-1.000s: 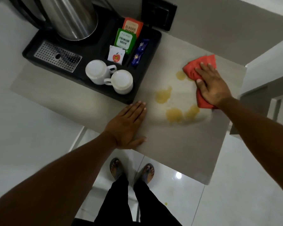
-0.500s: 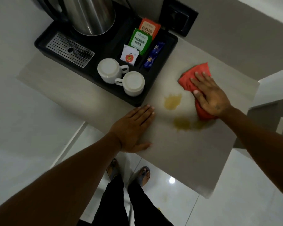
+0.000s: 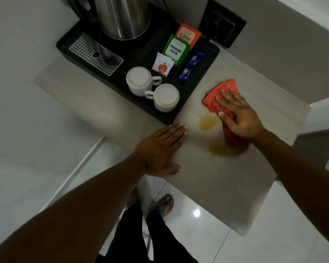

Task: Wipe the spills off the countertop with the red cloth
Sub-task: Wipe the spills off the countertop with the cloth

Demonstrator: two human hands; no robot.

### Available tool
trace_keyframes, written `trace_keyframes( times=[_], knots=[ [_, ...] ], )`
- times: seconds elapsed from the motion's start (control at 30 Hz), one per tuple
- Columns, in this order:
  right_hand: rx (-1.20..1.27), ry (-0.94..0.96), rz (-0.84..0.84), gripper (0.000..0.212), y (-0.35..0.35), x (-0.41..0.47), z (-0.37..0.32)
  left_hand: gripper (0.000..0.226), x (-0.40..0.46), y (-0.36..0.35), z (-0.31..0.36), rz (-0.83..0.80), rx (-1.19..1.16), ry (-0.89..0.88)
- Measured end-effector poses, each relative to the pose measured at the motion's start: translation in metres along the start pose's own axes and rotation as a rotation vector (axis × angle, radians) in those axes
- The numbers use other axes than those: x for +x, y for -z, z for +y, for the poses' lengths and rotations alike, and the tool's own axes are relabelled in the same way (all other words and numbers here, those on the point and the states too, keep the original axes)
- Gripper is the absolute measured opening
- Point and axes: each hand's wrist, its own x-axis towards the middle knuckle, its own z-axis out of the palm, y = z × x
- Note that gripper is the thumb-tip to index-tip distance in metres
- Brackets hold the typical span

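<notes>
The red cloth [image 3: 215,98] is pressed flat onto the countertop [image 3: 226,188] by the right hand [image 3: 239,116], fingers spread straight over it, just right of the black tray [image 3: 207,73]. Two yellow spills [image 3: 207,122] are seen touching the cloth's near-left edge. The left hand [image 3: 161,150] is laid open, palm down, on the countertop's front edge.

Glossy white floor tiles [image 3: 273,240], grey wall [image 3: 292,44], black socket [image 3: 223,21]

Lighting was dim and flat, shadows faint. A small white glare spot sat on the glossy floor [image 3: 197,213]. The steel kettle [image 3: 122,18] carried soft highlights. Straight lines bent toward the edges; detail was soft throughout.
</notes>
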Motion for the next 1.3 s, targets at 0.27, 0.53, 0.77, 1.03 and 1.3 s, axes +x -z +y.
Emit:
trace_keyframes(
  times=[0.27,0.53,0.77,1.03,1.3],
  knots=[
    [-0.006,-0.061,0.01,0.048,-0.007,0.043,-0.044,0.102,0.001,0.001,-0.001,0.002,0.007,-0.009],
    [-0.062,0.044,-0.034,0.047,0.0,0.021,-0.052,0.1,0.001,0.003,0.0,0.053,-0.009,-0.034],
    [-0.037,0.115,-0.043,0.043,-0.028,-0.012,-0.085,0.098,0.0,0.004,-0.001,0.064,-0.017,-0.039],
    [-0.059,-0.127,0.067,0.047,-0.009,-0.077,-0.043,0.102,0.0,0.004,-0.001,0.023,0.04,-0.032],
    [0.034,-0.222,0.194,0.041,-0.053,-0.09,-0.126,0.104,0.001,0.005,0.0,0.002,0.028,-0.033]
  ],
)
